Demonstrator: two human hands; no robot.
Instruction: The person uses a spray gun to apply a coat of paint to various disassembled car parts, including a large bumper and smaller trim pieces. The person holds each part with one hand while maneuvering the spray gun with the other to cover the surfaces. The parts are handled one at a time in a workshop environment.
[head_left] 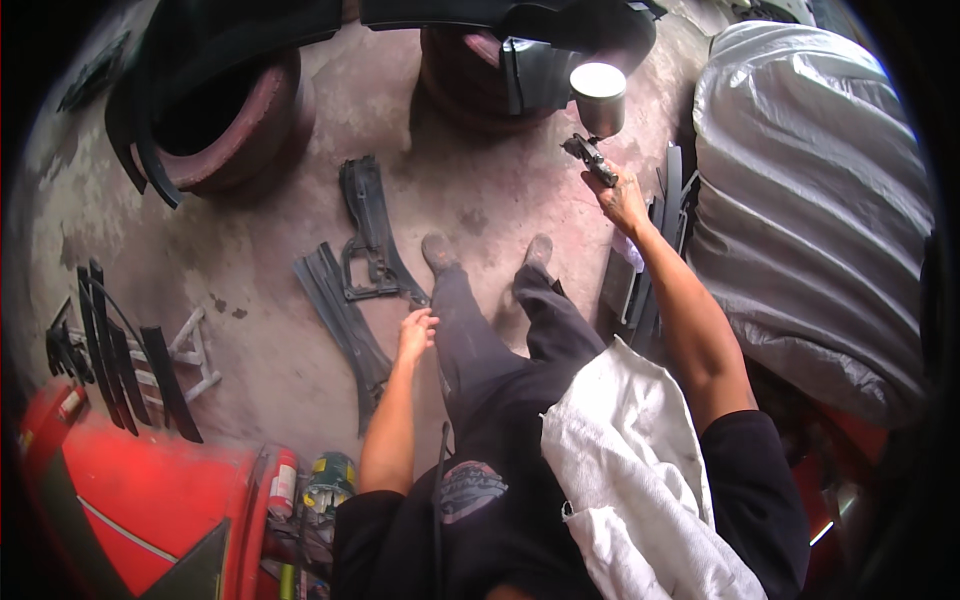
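Note:
My right hand (622, 198), reached out ahead on the right, is wrapped round the handle of a spray gun (590, 158). A round metal cup (600, 105) with a pale, bright top sits on the gun. The gun is close to the near edge of a long black car body panel (535, 75) at the far side. My left hand (416, 332) hangs beside my left thigh with loosely bent fingers, somewhat apart, and nothing in them. Close to it on the floor lies a black plastic trim piece (370, 235). A white cloth (630, 430) drapes down my right front.
Reddish, dust-covered round supports (240, 130) hold the black panels. Another dark trim strip (335, 300) lies left of my feet. Narrow black pieces (120, 350) lean on a white rack (190, 350). A red car part (160, 490), spray cans (283, 485) and a grey-covered bulk (800, 200) flank me.

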